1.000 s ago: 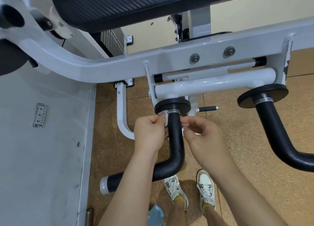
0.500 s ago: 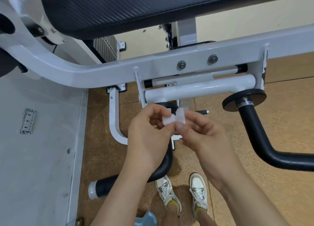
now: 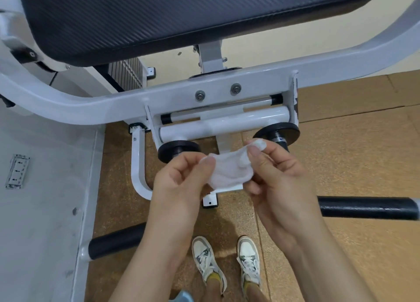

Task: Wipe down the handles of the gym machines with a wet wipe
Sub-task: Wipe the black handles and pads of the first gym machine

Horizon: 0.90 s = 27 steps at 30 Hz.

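White wet wipe [image 3: 229,172] is stretched between both hands. The left hand [image 3: 181,183] pinches one edge with curled fingers, the right hand [image 3: 277,183] pinches the other edge.

Between the hands, the wet wipe [image 3: 229,173] is thin, crumpled white cloth. Above them, the frame [image 3: 136,102] is glossy white painted metal, and the pad [image 3: 181,18] is matt black with a fine woven texture. The handles [image 3: 366,207] beside them look matt black and foam-like. The floor [image 3: 352,165] below is rough and speckled, cork-like.
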Tool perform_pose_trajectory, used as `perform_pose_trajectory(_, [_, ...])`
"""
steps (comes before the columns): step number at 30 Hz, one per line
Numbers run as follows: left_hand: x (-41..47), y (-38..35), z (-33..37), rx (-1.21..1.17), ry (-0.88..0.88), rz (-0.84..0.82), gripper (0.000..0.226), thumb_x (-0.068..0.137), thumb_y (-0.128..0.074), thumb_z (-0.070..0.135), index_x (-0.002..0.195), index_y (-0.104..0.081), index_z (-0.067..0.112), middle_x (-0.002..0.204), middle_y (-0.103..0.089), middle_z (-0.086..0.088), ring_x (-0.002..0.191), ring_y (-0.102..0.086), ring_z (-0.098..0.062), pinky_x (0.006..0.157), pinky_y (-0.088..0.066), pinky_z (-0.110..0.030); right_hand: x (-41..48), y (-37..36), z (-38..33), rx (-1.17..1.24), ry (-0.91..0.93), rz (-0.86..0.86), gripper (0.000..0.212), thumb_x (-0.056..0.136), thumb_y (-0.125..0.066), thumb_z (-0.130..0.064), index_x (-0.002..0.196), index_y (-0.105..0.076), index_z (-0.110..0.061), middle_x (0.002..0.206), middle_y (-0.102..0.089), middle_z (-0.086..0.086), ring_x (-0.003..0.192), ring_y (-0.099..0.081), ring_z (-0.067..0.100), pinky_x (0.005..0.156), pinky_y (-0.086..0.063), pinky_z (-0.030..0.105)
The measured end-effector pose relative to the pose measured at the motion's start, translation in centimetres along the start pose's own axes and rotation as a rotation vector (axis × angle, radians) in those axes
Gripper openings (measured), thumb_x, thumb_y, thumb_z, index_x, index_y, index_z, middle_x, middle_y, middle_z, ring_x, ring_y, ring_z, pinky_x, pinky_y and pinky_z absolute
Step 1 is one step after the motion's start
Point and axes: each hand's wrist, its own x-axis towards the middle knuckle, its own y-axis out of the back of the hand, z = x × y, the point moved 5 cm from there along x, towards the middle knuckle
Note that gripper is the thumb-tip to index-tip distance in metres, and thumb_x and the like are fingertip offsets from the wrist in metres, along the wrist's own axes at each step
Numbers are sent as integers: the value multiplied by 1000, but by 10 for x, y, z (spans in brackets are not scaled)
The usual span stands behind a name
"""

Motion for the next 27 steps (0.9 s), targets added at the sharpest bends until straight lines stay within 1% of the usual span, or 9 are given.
perform_pose_trajectory(3, [-10,-17,-2,-390,131,35,19,74,-62,25,80,-64,7,79,-67,-11,75,-64,-21,68,-52,-31,-8,1,-2,109,-81,-172,15,82,-59,-5,96,-66,-6,70,-61,6,48,-43,6,37,-28,13])
perform_pose_trajectory(7, [-24,-27,-1,-624,218,25,23,79,-62,30,65,-63,11,48,-47,0,34,-39,-5,35,-34,-15,-20,7,2,195,-190,-262,40,72,-52,13,110,-56,1,95,-65,17,66,-61,15,44,-46,18])
perform_pose_trajectory(10, [-41,-29,-5,-524,200,-110,29,70,-66,39,56,-64,13,37,-43,0,31,-30,-4,40,-27,-16,-34,15,6,230,-283,-237,39,63,-36,18,90,-51,-5,79,-62,15,54,-59,16,36,-43,17])
perform_pose_trajectory(14, [-62,-25,-23,-573,197,-201,38,66,-82,38,78,-65,6,45,-49,-1,35,-35,-4,41,-32,-16,-55,21,4,180,-306,-238,17,73,-42,1,79,-57,-5,74,-56,11,56,-59,18,34,-40,19])
perform_pose_trajectory(16, [-71,-21,-35,-577,223,-142,41,73,-76,36,90,-62,3,49,-53,-3,36,-37,-5,38,-33,-16,-64,29,5,-31,-264,-274,16,79,-61,-14,91,-64,-3,82,-60,11,66,-60,18,45,-43,21])
perform_pose_trajectory(18, [-83,-20,-47,-605,223,-104,36,78,-63,31,96,-59,0,51,-51,-2,37,-35,-6,39,-31,-16,-76,39,6,-346,-182,-306,21,78,-71,-12,98,-68,-5,85,-64,7,69,-61,14,49,-43,20])
perform_pose_trajectory(22, [-112,-15,-65,-809,166,-118,20,86,-52,23,72,-60,11,58,-43,1,51,-38,-7,53,-33,-20,-107,57,1,-732,-90,-347,11,82,-67,-7,85,-75,-14,69,-70,-4,59,-61,3,54,-45,15])
perform_pose_trajectory(25, [-130,-12,-80,-920,126,-122,14,92,-46,14,85,-58,11,69,-55,-1,63,-49,-8,62,-43,-21,-133,62,1,-724,-128,-443,15,82,-64,-5,72,-74,-11,57,-65,-8,51,-56,-2,54,-43,11])
perform_pose_trajectory(27, [-137,-18,-90,-914,131,-86,20,87,-51,9,103,-62,14,83,-64,-7,79,-60,-16,78,-49,-30,-143,62,-1,-559,-107,-459,9,76,-64,-2,77,-73,-1,66,-69,-3,58,-61,1,57,-45,10])
